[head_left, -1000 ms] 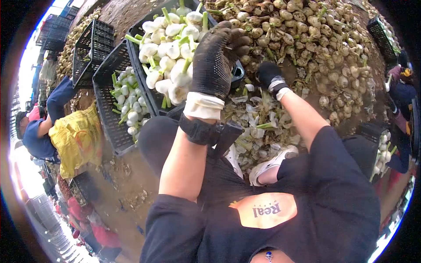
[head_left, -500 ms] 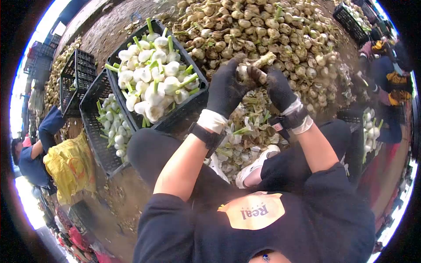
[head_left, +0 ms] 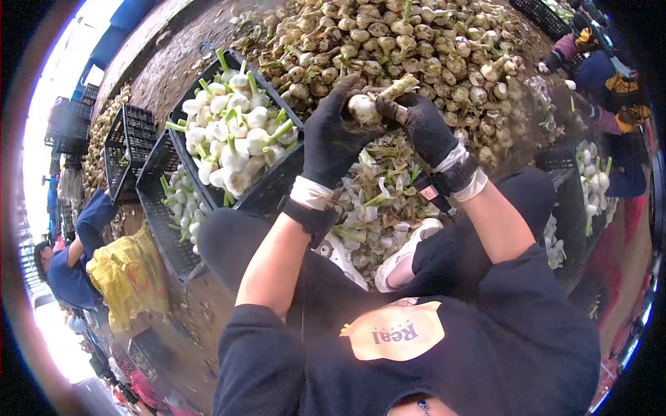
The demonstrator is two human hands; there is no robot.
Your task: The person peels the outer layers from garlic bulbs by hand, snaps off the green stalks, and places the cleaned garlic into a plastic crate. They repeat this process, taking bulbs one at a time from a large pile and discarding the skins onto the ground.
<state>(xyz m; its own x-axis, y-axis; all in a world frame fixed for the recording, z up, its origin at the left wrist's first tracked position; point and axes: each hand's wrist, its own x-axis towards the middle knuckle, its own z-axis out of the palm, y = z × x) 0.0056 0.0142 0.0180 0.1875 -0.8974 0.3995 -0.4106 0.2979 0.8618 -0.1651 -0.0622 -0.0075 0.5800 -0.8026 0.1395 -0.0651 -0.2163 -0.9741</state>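
Both hands wear dark gloves with white cuffs. My left hand [head_left: 336, 132] cups a soil-stained garlic bulb [head_left: 363, 109], its thumb and fingers around the side. From the bulb a thick cut stem [head_left: 399, 87] points up and right. My right hand [head_left: 424, 128] is closed at the stem side, its thumb against the bulb; some fingers are hidden. Just beyond lies a big heap of unpeeled garlic [head_left: 388, 45]. Below the hands, loose peeled skins [head_left: 378, 187] pile up between my shoes.
A black crate [head_left: 267, 177] of clean white garlic stands at left, beside another crate [head_left: 166, 239] holding more bulbs. At right is a crate of garlic [head_left: 590, 180]. A person [head_left: 73, 267] with a yellow sack [head_left: 128, 277] is at far left; gloved co-workers [head_left: 610, 104] are at far right.
My view has shifted slightly. Both hands stay together on the garlic bulb, which now shows more of its pale side, and the fingers have changed position a little.
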